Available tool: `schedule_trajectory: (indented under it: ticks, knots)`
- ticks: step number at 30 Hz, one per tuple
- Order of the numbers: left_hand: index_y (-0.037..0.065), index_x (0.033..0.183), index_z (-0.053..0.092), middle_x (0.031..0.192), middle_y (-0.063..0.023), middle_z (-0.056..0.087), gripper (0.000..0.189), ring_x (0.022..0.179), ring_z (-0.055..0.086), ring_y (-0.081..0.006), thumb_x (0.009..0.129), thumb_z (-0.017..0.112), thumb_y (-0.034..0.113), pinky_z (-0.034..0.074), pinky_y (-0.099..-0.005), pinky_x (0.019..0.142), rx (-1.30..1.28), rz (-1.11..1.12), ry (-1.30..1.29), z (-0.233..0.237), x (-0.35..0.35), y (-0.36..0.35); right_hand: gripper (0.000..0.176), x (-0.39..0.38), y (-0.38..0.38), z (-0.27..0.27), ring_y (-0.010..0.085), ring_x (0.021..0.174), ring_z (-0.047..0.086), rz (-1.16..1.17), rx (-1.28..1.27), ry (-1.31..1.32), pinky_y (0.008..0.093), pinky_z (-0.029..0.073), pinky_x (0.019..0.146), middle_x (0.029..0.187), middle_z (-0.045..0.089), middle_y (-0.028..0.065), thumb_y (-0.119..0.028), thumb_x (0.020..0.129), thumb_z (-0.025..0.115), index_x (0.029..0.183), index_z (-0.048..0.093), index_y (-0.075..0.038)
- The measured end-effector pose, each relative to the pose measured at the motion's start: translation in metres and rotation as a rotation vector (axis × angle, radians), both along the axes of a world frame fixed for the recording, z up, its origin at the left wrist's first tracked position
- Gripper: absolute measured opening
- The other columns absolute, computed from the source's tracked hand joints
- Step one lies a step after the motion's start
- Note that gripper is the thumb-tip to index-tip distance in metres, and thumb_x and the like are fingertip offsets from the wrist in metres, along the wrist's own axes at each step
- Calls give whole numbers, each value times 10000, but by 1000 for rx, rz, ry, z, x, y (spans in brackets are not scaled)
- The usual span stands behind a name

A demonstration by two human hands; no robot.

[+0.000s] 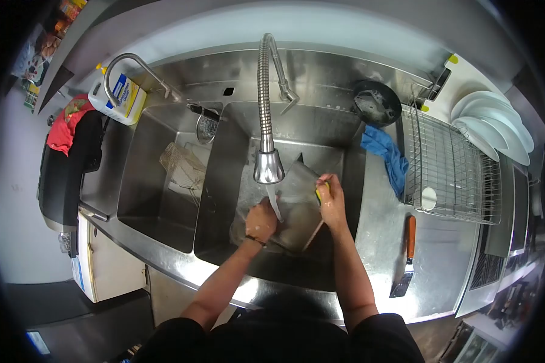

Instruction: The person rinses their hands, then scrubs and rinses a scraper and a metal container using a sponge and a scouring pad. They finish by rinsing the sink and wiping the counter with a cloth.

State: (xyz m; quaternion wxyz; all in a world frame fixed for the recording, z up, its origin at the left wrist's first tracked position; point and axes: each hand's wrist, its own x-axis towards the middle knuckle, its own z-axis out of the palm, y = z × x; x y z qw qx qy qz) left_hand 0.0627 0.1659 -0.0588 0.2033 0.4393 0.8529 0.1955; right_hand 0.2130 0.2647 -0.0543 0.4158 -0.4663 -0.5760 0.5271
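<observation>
In the right basin of the steel sink, a grey, box-like pan (300, 183) lies tilted, wet and partly hidden. My left hand (262, 219) is closed at its left edge, fingers mostly out of sight behind the knuckles. Closed around a yellow sponge (318, 195), my right hand (331, 204) is at the pan's right side. Water runs from the spring-neck faucet (268, 167) between my hands and falls beside my left fingers. Shallow, cloudy water shows around the pan.
Left basin (157, 206) holds a clear container (184, 166) and a strainer (206, 127). A blue cloth (384, 158), black pan (376, 103), wire rack (448, 163) and orange-handled scraper (410, 242) sit right. White plates (487, 121) stand behind the rack; a jug (120, 100) stands back left.
</observation>
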Motion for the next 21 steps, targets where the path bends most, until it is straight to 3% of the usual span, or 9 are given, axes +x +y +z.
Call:
schedule_trajectory:
  ticks: [3, 8, 10, 13, 15, 17, 21]
  knots:
    - [95, 865, 563, 729, -259, 584, 320, 728, 571, -435, 891, 398, 368, 457, -510, 639, -39, 23, -125, 23, 39, -8, 262, 9, 3, 14, 258, 726, 535, 54, -78, -43, 345, 414, 696, 808, 512, 143, -172, 794, 501, 1001, 405, -44]
    - [110, 909, 572, 739, -242, 596, 331, 743, 586, -411, 885, 406, 395, 462, -500, 652, -103, -94, -36, 1, 37, -5, 357, 13, 9, 8, 297, 823, 525, 111, -23, -189, 348, 413, 780, 895, 502, 178, -161, 744, 573, 1034, 405, -38]
    - [115, 922, 579, 744, -230, 603, 327, 741, 591, -404, 883, 411, 393, 464, -494, 654, -83, -120, -39, -4, 22, -1, 417, 14, 18, 11, 332, 893, 515, 92, 264, -346, 370, 411, 815, 969, 494, 205, -174, 714, 635, 1042, 424, -26]
    - [111, 931, 592, 748, -219, 606, 295, 737, 593, -399, 882, 430, 352, 467, -487, 653, -5, -147, -39, -1, 10, 3, 443, 11, 47, 52, 346, 928, 515, -38, 327, -274, 385, 413, 815, 998, 498, 213, -213, 713, 673, 1040, 447, -19]
    - [85, 907, 597, 737, -214, 607, 283, 722, 595, -398, 876, 451, 325, 468, -487, 646, -5, -149, 33, -2, 7, -3, 449, 14, 86, 72, 358, 939, 516, -182, 510, -309, 390, 415, 809, 988, 519, 203, -243, 731, 675, 1050, 458, -15]
    - [73, 887, 593, 718, -218, 601, 286, 710, 586, -408, 879, 454, 323, 459, -491, 633, 56, -112, 35, -1, -1, -5, 476, 15, 128, 100, 368, 960, 512, -297, 654, -425, 402, 417, 811, 996, 536, 188, -283, 753, 661, 1092, 455, -20]
    - [28, 776, 576, 674, -247, 573, 347, 690, 548, -445, 899, 445, 325, 430, -498, 585, 200, 3, 83, -10, -36, -20, 440, 15, 182, 101, 366, 1014, 505, -373, 903, -742, 409, 415, 845, 1117, 531, 192, -358, 774, 624, 1055, 523, -35]
